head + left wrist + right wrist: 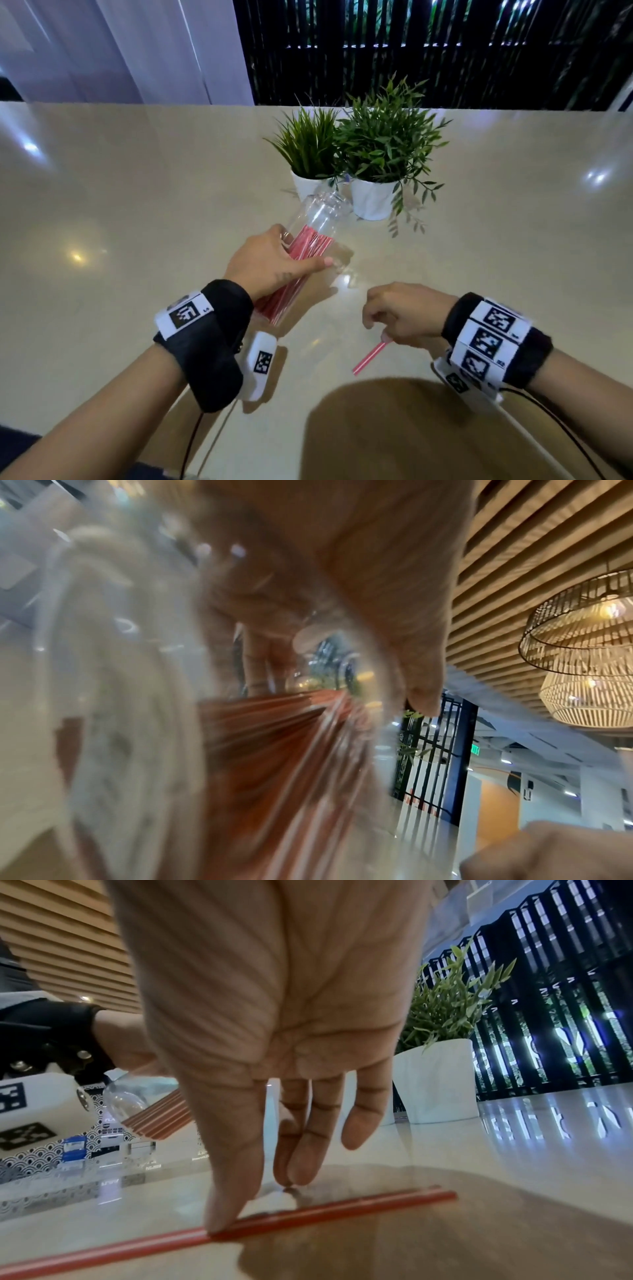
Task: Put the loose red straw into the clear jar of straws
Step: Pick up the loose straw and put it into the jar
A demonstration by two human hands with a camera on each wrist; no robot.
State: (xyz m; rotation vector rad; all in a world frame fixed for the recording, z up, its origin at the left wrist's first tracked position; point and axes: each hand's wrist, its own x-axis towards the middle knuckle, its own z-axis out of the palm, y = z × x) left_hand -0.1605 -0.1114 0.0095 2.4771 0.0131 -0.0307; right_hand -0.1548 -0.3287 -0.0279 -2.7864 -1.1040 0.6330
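Note:
My left hand (267,263) grips the clear jar (318,219), which is tilted with its mouth pointing away toward the plants. A bundle of red straws (308,245) lies inside it. The left wrist view shows the jar (120,696) and its straws (274,750) blurred and close up. The loose red straw (370,358) lies flat on the table under my right hand (404,311). In the right wrist view my thumb (226,1191) presses on the straw (342,1208). The other fingertips (301,1167) touch the table just beyond it, apart from the straw.
Two green plants in white pots (373,202) stand just beyond the jar's mouth, one pot (438,1083) also in the right wrist view. The glossy beige table (137,205) stretches left and right. A dark shadow (394,428) lies near the front edge.

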